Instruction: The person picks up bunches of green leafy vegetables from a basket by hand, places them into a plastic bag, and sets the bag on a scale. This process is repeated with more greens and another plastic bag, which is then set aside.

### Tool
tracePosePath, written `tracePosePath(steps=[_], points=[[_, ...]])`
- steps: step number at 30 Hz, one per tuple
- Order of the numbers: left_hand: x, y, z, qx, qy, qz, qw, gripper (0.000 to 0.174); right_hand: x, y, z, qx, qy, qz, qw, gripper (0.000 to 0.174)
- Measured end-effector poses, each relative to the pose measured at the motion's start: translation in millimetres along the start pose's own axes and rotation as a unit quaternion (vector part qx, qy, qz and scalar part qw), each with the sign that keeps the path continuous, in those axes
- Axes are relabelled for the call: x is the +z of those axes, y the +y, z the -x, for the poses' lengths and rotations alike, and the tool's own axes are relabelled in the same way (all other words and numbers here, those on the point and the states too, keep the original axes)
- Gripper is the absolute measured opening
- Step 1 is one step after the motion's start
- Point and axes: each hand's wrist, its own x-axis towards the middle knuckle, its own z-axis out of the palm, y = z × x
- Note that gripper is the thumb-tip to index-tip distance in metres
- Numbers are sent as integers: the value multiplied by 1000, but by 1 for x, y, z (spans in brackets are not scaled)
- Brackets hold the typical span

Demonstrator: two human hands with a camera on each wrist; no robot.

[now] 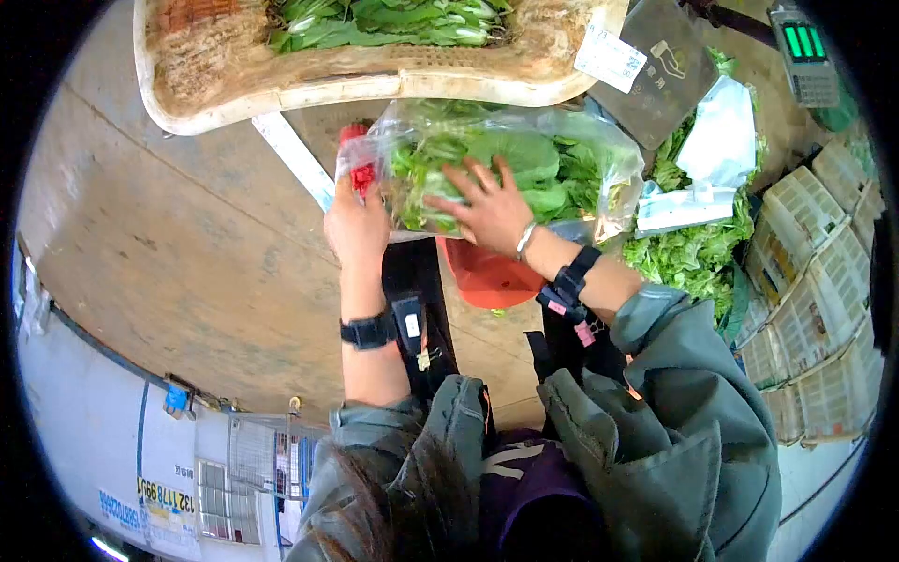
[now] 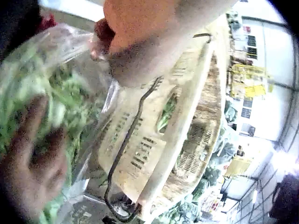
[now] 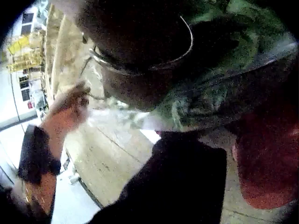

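Note:
A clear plastic bag (image 1: 613, 173) full of leafy greens (image 1: 529, 159) lies across the middle of the head view. The left hand (image 1: 359, 225) grips the gathered left end of the bag, beside a red item (image 1: 362, 178). On top of the bag rests the right hand (image 1: 492, 211), fingers spread over the greens. In the left wrist view the right hand's fingers (image 2: 35, 135) press on the bag, while the left hand (image 2: 135, 42) is close to the camera. The right wrist view shows the left hand (image 3: 70, 107) at the bag's end; the right hand's fingertips are hidden there.
A dirty white basket (image 1: 375, 89) with greens stands beyond the bag. A red container (image 1: 492, 276) sits below it. On the right are loose lettuce (image 1: 688, 267), white paper (image 1: 716, 140), a scale display (image 1: 803, 56) and stacked crates (image 1: 810, 281). A pale strip (image 1: 295, 159) lies left.

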Motion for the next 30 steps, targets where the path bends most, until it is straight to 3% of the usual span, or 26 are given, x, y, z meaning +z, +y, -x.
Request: tracePosePath(steps=[3,4,5,6,7,8,11,15,17,19,21,22,24,25,26,27,28,30], points=[[10,26,-10,16,2,92,996,29,11,-4,-2,45,-30,-5,999,55],[7,33,1,32,19,166,985,23,7,-1,-11,75,-81,-5,994,53],[-7,33,13,28,-58,148,987,23,4,2,-18,86,-89,-3,992,53],[-22,41,34,95,-35,163,981,22,1,10,-28,104,-73,-12,992,53],[-35,36,51,103,-71,163,979,24,0,19,-37,123,-56,-19,991,53],[-55,40,71,36,-150,151,976,23,3,28,-43,138,-56,-14,989,53],[-69,38,98,147,-210,109,960,27,22,43,-41,117,-114,-53,985,55],[-59,42,105,95,-202,233,946,45,52,20,-17,70,-13,40,997,57],[-69,44,96,-103,-226,171,954,46,24,3,-22,81,-77,31,993,59],[-63,14,95,-101,-240,185,948,39,-23,-13,-13,86,-106,-23,990,60],[-60,1,101,-24,-296,149,943,27,-47,-21,18,59,43,-150,986,49],[-62,7,103,-34,-303,131,943,19,-60,-17,33,50,100,-212,971,45],[-62,3,103,-52,-307,146,939,17,-78,15,86,122,255,-144,948,48],[-60,-2,105,-78,-315,165,931,17,-108,28,99,311,251,-164,902,56],[-58,-5,106,-78,-312,162,933,17,-102,41,109,463,271,29,843,61],[-59,-3,110,-74,-311,158,934,17,-74,63,122,486,273,36,829,65],[-60,2,113,-100,-311,187,926,16,-45,74,134,528,153,-40,834,54],[-58,6,110,-120,-307,212,920,15,-12,78,155,533,159,-77,827,46]])
